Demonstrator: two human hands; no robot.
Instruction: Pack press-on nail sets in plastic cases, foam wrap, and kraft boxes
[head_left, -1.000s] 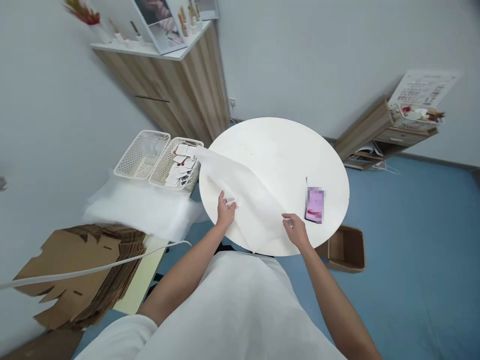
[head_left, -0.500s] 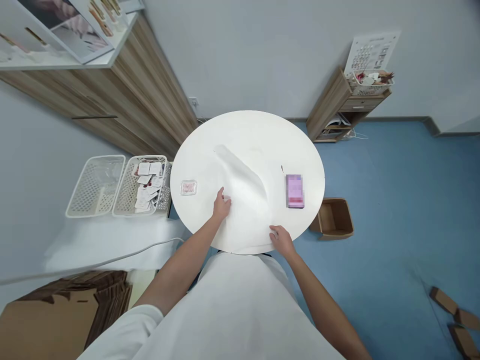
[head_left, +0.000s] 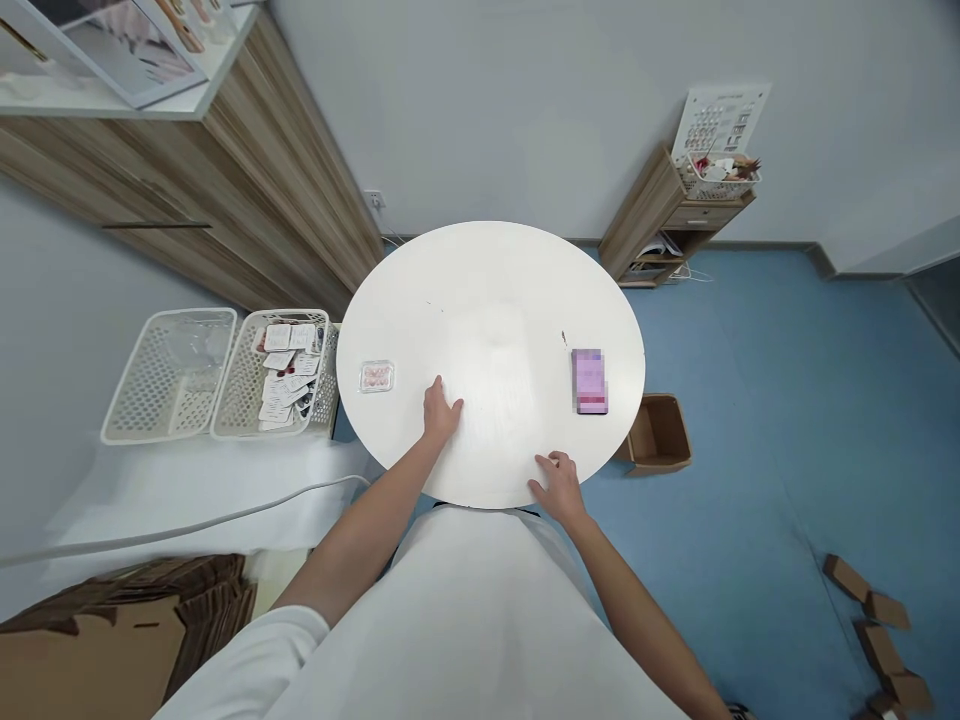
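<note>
The left hand is laid palm down at lower centre of the frame. Its fingers are released and spread flat on a thin white sheet that lies on the round table. The sheet is barely told from the table top, and its edges cannot be traced with certainty. The right hand is set at the table's near rim with fingers bent. Whether a fold of the sheet is pinched there cannot be told.

Toward the left of the frame from the left hand, near the rim, a small clear case with pink contents is noted. Right of centre, a blurred pink flat item lies apart from both hands. White baskets are seen beyond the table at the left of the frame.

Risks judged:
- The sheet looks light and is held by flat pressure only, so a sideways drag could crease it or pull it over the near rim.
- A sweep toward the left of the frame could knock the case off the table.
- An unseen edge of the sheet could be caught under the pink item and shift it.
</note>
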